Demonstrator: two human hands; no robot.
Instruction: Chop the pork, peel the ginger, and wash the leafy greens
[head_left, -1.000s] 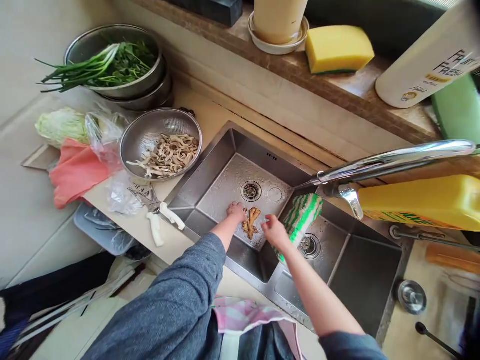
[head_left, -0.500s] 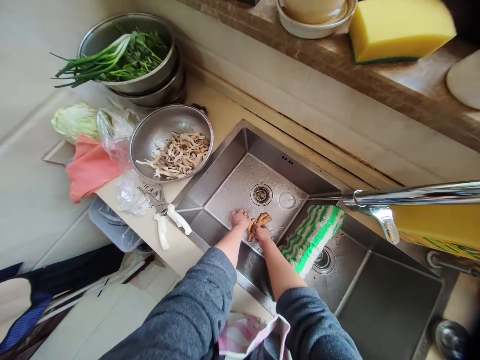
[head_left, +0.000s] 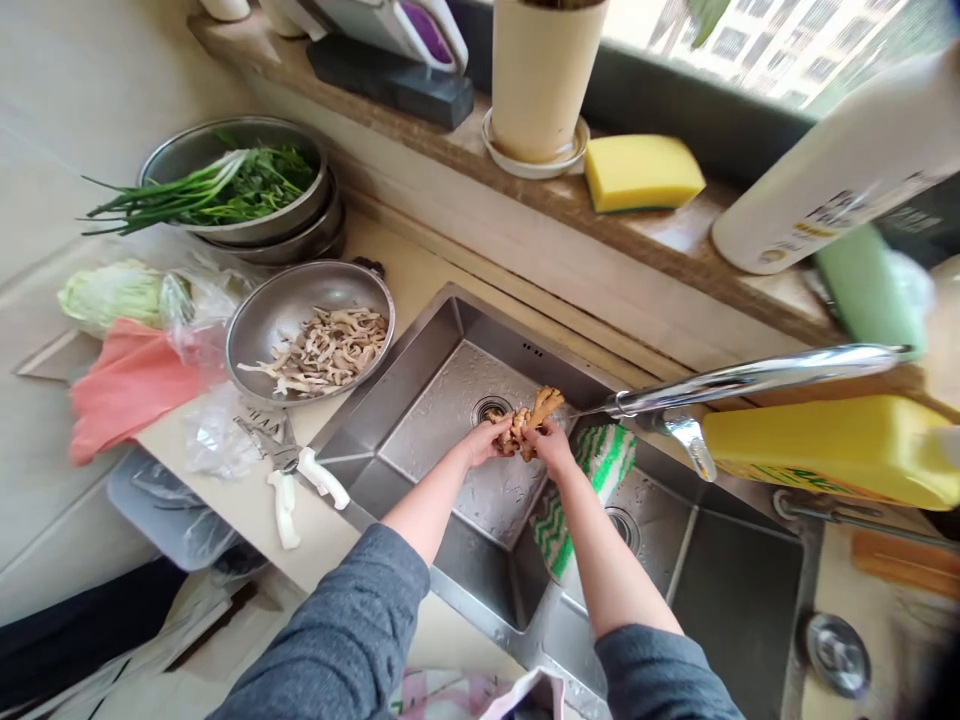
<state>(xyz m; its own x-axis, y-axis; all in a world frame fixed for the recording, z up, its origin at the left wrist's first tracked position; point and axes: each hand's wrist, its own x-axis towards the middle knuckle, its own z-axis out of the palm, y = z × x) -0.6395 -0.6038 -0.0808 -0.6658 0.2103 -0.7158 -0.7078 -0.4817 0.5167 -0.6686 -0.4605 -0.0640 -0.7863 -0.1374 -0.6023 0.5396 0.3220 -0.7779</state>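
A knobbly piece of ginger root (head_left: 545, 405) is held between my two hands over the left basin of the steel sink (head_left: 420, 400). My left hand (head_left: 482, 441) is closed on its left end. My right hand (head_left: 553, 447) grips it from the right, thumb and fingers pressed against it. Part of the sink drain (head_left: 491, 408) shows just behind the left hand. A green-and-white striped cloth (head_left: 607, 460) hangs over the divider between the basins, partly hidden by my right forearm.
The chrome faucet (head_left: 750, 382) reaches in from the right, close to a yellow bottle (head_left: 832, 450). At left are a colander (head_left: 262, 310) of torn mushrooms, white-handled scissors (head_left: 285, 505) and stacked bowls (head_left: 311, 240) with greens. A yellow sponge (head_left: 641, 170) lies on the sill.
Both hands have lifted the ginger from low in the basin and brought it toward the faucet. The camera view has tilted up, showing more of the window sill.
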